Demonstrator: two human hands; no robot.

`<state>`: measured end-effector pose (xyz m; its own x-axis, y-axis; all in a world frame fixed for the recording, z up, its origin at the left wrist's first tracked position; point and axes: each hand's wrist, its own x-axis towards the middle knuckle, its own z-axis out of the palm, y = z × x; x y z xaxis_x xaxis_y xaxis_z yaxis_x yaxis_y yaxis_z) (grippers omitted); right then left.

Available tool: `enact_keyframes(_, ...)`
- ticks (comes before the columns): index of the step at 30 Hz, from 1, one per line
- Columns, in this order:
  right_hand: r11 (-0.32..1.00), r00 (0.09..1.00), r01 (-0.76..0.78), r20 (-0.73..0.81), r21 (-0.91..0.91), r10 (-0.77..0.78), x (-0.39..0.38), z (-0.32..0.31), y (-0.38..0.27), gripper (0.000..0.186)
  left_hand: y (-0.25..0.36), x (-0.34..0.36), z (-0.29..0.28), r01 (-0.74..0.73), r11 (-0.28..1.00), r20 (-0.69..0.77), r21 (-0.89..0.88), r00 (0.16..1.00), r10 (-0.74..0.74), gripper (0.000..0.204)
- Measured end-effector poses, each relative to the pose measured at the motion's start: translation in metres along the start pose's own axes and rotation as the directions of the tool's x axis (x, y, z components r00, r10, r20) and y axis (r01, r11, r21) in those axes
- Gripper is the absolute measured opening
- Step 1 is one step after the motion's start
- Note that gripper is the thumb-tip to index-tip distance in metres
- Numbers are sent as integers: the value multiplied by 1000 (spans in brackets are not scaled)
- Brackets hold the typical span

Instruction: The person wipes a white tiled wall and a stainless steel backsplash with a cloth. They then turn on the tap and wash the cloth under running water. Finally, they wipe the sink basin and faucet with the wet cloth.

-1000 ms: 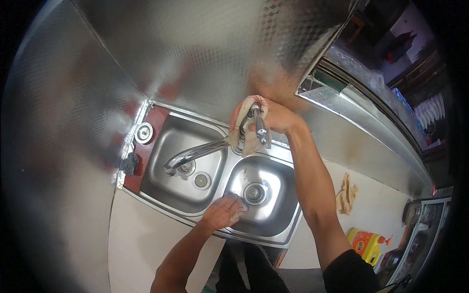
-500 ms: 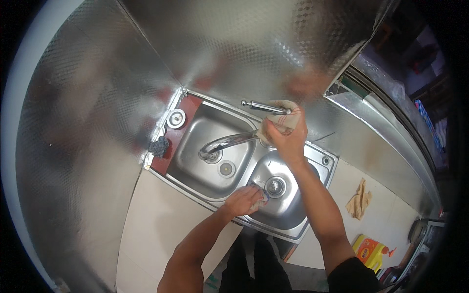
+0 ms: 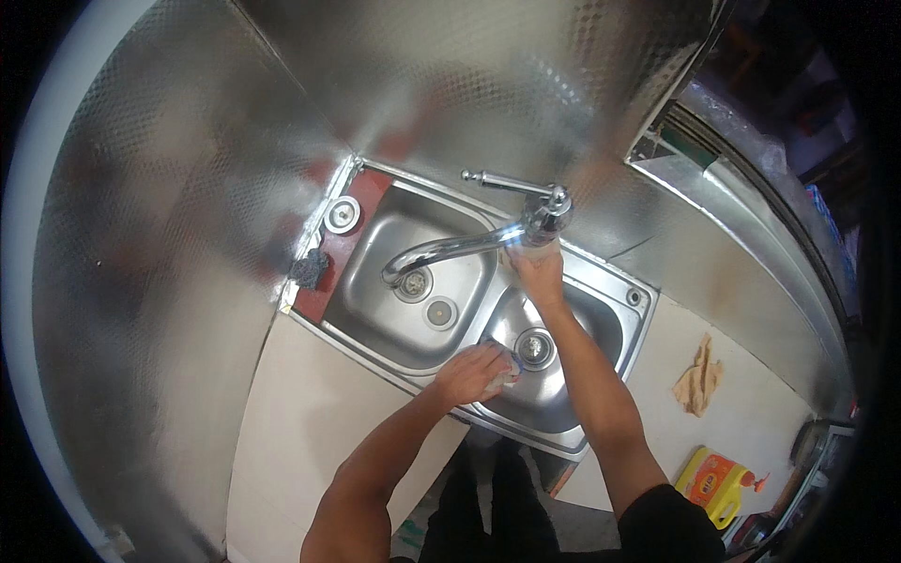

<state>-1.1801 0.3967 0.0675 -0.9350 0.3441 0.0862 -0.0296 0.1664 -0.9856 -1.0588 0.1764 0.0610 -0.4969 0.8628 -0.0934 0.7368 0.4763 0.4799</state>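
Note:
My right hand is wrapped around the foot of the chrome faucet, low behind the double sink. A pale cloth is pressed between that hand and the faucet; most of it is hidden. Above the hand the faucet's body and long lever stand bare, and its curved spout reaches over the left basin. My left hand closes on a crumpled whitish cloth with a bit of blue. It rests at the near left side of the right basin, beside the drain.
On a red strip left of the sink lie a drain strainer and a dark scouring pad. A tan cloth and a yellow jug with an orange label are on the right counter. Shiny metal walls enclose the back and left.
My right hand has slid with its cloth from the faucet's upper body near the lever down to its foot. The left hand stays at the right basin's edge. The view has shifted slightly.

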Motion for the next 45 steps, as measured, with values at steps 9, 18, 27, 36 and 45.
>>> enact_keyframes(9, 809, 998, 62, 31, -584, -54, -55, -37, 11, 32, 1, 1, -5, 11, 1000, 12, -7, 1000, -11, 67)
enact_keyframes(18, 796, 833, 553, 128, -246, -539, -45, 15, -143, 53, -1, 4, 0, -15, 999, -49, -30, 999, 13, 68)
enact_keyframes(27, 995, 983, 44, 180, -87, -28, -101, -57, -75, 43, 0, 2, 2, -3, 1000, -95, 3, 996, 4, 68)
enact_keyframes(36, 921, 919, -389, -78, -30, 385, -187, -150, -45, 27, 3, -2, -7, 47, 997, 3, -55, 999, -47, 68)
enact_keyframes(45, 793, 789, -609, -94, 6, 607, -204, -177, -57, 20, 7, 4, -13, -166, 970, -234, 177, 950, 205, 61)
